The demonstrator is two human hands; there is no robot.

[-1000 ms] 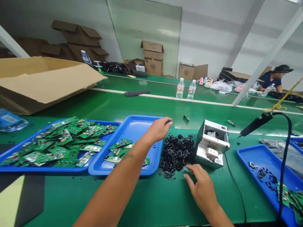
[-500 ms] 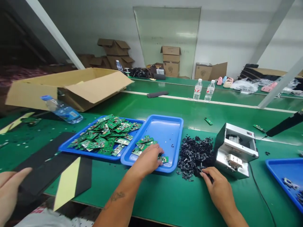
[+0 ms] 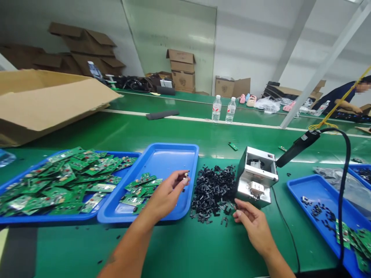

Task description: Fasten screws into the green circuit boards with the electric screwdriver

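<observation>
My left hand (image 3: 169, 193) is raised over the middle blue tray (image 3: 195, 170), fingers pinched on a circuit board (image 3: 186, 175). Only a small end of that board shows, with a cream and a dark part; my fingers hide the rest. Below my wrist, several green circuit boards (image 3: 142, 189) lie in the tray. My right hand (image 3: 252, 224) is closed at the fingertips on a small black plastic piece (image 3: 236, 207), mostly hidden. It is at the near right edge of a pile of black plastic pieces (image 3: 214, 189), just in front of a silver-and-black machine (image 3: 256, 175).
On the left, a blue tray (image 3: 95, 218) is heaped with circuit boards. Another blue tray (image 3: 307, 183) at right holds boards and black parts. A black tool with a cable (image 3: 298, 146) leans by the machine. Two water bottles (image 3: 216, 109) stand behind. A person (image 3: 344, 98) works far right.
My left hand has lifted off the tray with a board. My right hand has drawn back slightly from the pile. The view has swung right; another hand at the left edge is out of sight.
</observation>
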